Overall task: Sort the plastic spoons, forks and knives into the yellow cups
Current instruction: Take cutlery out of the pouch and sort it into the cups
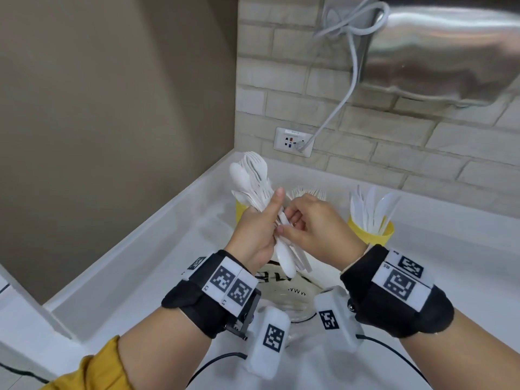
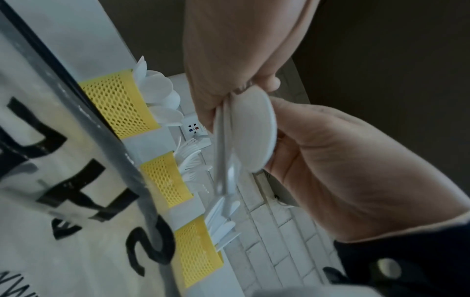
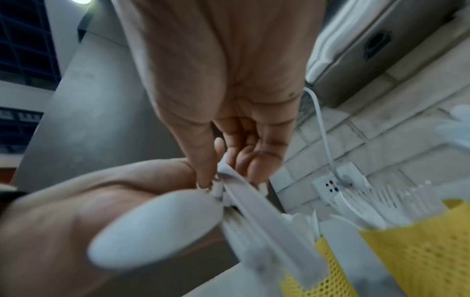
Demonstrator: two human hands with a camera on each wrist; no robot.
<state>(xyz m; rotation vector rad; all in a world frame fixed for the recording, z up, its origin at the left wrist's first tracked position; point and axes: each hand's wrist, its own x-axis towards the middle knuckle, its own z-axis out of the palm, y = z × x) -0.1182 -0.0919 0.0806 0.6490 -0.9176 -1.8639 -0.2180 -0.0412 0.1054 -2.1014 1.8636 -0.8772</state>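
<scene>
My left hand (image 1: 261, 223) grips a bundle of white plastic cutlery (image 1: 250, 178) upright, spoon and fork heads fanning above the fist and a spoon bowl (image 1: 285, 263) hanging below. My right hand (image 1: 291, 225) pinches one white piece (image 1: 283, 218) in the bundle; its type is unclear. Three yellow mesh cups stand behind: the spoon cup (image 2: 119, 104), the fork cup (image 2: 165, 178) and the knife cup (image 1: 371, 232). In the head view my hands hide most of the left and middle cups. The right wrist view shows the bundle's spoon bowl (image 3: 157, 227) close up.
A clear glass container with black lettering (image 1: 295, 299) sits on the white counter (image 1: 146, 263) below my hands. Behind the cups the brick wall carries a power outlet (image 1: 292, 142) with a white cable (image 1: 337, 108) plugged in. A grey wall closes the left side.
</scene>
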